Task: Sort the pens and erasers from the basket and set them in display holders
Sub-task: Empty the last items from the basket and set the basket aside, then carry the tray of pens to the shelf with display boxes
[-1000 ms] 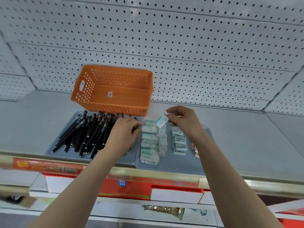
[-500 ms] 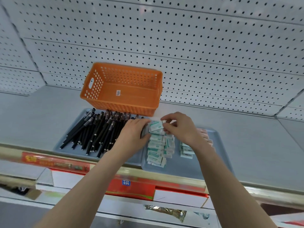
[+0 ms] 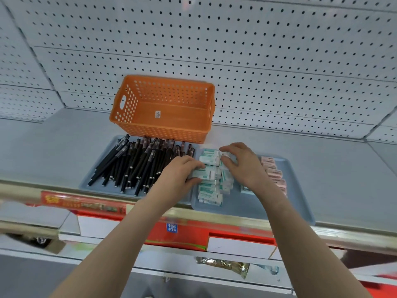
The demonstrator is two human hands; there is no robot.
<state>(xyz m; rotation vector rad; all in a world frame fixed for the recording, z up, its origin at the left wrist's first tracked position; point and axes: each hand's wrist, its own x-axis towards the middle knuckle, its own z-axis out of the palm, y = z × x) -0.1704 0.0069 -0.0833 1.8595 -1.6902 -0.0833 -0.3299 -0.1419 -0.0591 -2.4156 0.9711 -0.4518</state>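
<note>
Two hands at work on the right tray [image 3: 253, 204], both on the column of green-and-white erasers [image 3: 209, 191] that runs near-to-far along its left side.

- Left hand [image 3: 178, 175]: fingers curled round the left end of the top eraser [image 3: 207, 174], thumb on its near side. Reads as a grip.
- Right hand [image 3: 242, 166]: fingers arched and spread, tips down on the erasers at the far end of the column. Cannot tell whether it is pinching one or only pressing.
- Pink erasers [image 3: 272, 171]: a row on the right side of the same tray, partly hidden by the right wrist.
- Pens [image 3: 133, 164]: black, heaped in the left tray [image 3: 84, 186], caps mostly toward the far side, fanned rather than parallel.
- Basket [image 3: 169, 130]: orange, on the far side of the trays, tipped toward the camera, only a label showing inside.
- Both trays sit on the grey shelf [image 3: 343, 179], with the pegboard [image 3: 236, 50] behind.

Judgement: sorting from the basket looks finished. The step in hand is squaring up the green-and-white column.

Next move calls for: seating the held eraser flush with its neighbours, light sideways pressure from both hands so the stack does not topple onto the pink row, then perhaps straightening the pens.
</note>
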